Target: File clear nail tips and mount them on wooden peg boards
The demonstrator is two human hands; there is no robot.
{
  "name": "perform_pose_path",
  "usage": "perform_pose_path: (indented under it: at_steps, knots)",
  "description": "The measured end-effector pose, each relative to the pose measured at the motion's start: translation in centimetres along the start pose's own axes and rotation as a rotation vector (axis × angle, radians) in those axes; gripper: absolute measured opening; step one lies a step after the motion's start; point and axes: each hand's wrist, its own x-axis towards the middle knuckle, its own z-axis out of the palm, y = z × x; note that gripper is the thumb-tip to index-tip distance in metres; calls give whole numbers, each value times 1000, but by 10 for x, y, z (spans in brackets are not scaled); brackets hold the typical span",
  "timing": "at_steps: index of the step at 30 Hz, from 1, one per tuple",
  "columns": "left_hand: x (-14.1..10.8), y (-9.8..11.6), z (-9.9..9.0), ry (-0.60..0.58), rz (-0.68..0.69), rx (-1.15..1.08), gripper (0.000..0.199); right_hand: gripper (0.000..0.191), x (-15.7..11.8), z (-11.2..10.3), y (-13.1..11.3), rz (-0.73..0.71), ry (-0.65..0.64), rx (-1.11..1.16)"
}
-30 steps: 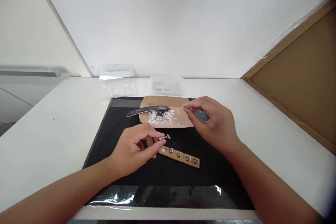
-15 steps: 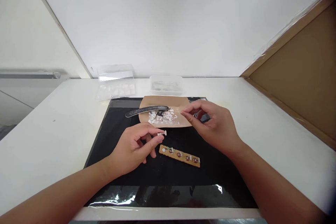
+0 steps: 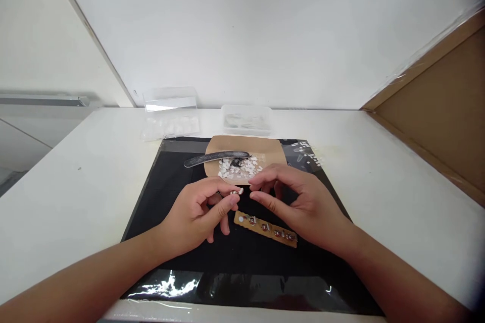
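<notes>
Between the thumb and index finger of my left hand (image 3: 200, 209) is a small silvery piece with a white tip (image 3: 237, 192). Just to its right, my right hand (image 3: 303, 199) hovers with thumb and index fingertips apart, and I see nothing between them. Below the hands lies a tan strip (image 3: 261, 228) carrying several small round shiny pieces with white bits beside them. Behind the hands, a brown paper sheet (image 3: 265, 144) bears a heap of white chips (image 3: 246, 166) with a dark clump among them. A curved black nail file (image 3: 212, 158) rests across the sheet's left edge.
A black mat (image 3: 162, 242) with clear film lies on the white table (image 3: 64, 202). At the back stand a clear lidded case (image 3: 170, 123) and a shallow translucent box (image 3: 246, 120). White bits (image 3: 308, 151) lie at the mat's far right corner. A cardboard panel (image 3: 447, 101) borders the right.
My right hand has moved from over the paper sheet toward me and left, close to the piece in my left hand. Its fingertips have parted. The view has shifted slightly.
</notes>
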Motion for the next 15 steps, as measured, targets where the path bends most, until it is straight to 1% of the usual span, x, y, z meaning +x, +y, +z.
perform_pose_path:
  at_steps: [2,4,7,10,15]
  knots:
    - [0,1,0,-19,-15,-54,26,14,-2,1,-6,11,-63,52]
    - [0,2,0,-34,-32,-104,24,12,-3,1,-10,13,-100,99]
    - [0,2,0,-49,-44,-138,20,12,-4,0,-12,18,-120,171]
    - [0,2,0,-58,-37,-150,17,10,-3,1,-12,62,-139,241]
    - [1,2,-1,-74,-6,-86,15,11,-2,5,-12,129,-149,314]
